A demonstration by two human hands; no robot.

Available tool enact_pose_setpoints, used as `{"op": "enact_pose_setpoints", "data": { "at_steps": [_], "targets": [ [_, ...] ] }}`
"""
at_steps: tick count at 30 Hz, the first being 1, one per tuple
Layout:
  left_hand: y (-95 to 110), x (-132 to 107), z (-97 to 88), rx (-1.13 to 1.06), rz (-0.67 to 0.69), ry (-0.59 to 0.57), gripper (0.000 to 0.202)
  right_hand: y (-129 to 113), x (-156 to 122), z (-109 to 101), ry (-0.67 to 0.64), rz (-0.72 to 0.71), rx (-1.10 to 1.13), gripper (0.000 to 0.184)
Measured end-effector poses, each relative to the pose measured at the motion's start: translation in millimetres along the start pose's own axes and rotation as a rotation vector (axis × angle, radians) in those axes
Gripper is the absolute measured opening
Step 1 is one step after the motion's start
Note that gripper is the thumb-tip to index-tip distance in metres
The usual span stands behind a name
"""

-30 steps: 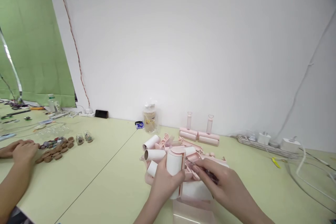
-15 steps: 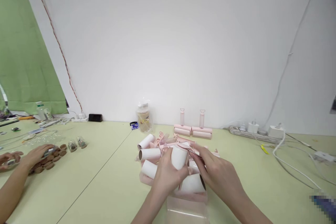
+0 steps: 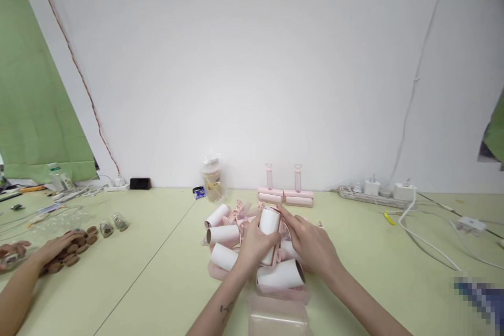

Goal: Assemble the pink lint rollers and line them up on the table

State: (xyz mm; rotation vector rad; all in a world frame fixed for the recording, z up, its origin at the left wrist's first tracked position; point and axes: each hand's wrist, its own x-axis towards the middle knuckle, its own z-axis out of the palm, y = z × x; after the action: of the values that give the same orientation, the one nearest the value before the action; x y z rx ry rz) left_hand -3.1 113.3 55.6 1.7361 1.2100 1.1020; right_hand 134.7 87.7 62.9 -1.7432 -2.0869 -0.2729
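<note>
1. Head view: a roller [image 3: 270,221] is held over the worktop [image 3: 157,299] by the left hand [image 3: 255,245], whose fingers are clamped round its white body.
2. The roller's upper right edge is met by the fingertips of the right hand [image 3: 313,241]; whether anything is pinched between those fingers cannot be told.
3. Left of the left fingers, three white tubes [image 3: 226,233] are laid near pink parts [image 3: 240,211]. On the near side of the fingers another tube [image 3: 279,275] is seen, with a clear box [image 3: 279,316] closer still.
4. Beyond the fingers, two pink rollers [image 3: 270,196] are stood handle-up near the wall [image 3: 236,63], a bagged cup [image 3: 213,181] to their left.
5. Well right of the right fingers, a power strip [image 3: 346,195] is set.
6. Far left of the fingers, brown discs [image 3: 71,259] are touched by a co-worker's hand [image 3: 55,247].
</note>
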Motion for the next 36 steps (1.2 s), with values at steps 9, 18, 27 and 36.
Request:
{"op": "enact_pose_setpoints", "data": {
  "at_steps": [9,18,27,36],
  "targets": [
    [1.4,11.3,-8.0,0.116,0.034,0.004,0.020,7.5,9.3,-3.4,0.009,-0.062,0.166,0.047],
    [28.7,-9.6,-29.7,0.254,0.328,-0.032,0.050,10.8,3.3,-27.7,0.014,-0.178,0.212,0.046],
    [26.3,-4.3,-26.4,0.249,0.252,-0.052,0.031,4.6,4.2,-12.8,-0.009,-0.106,0.086,0.052],
    [14.6,17.5,1.6,0.189,0.117,0.036,0.030,9.3,10.7,3.3,-0.013,0.069,0.065,0.044]
  ]
}}
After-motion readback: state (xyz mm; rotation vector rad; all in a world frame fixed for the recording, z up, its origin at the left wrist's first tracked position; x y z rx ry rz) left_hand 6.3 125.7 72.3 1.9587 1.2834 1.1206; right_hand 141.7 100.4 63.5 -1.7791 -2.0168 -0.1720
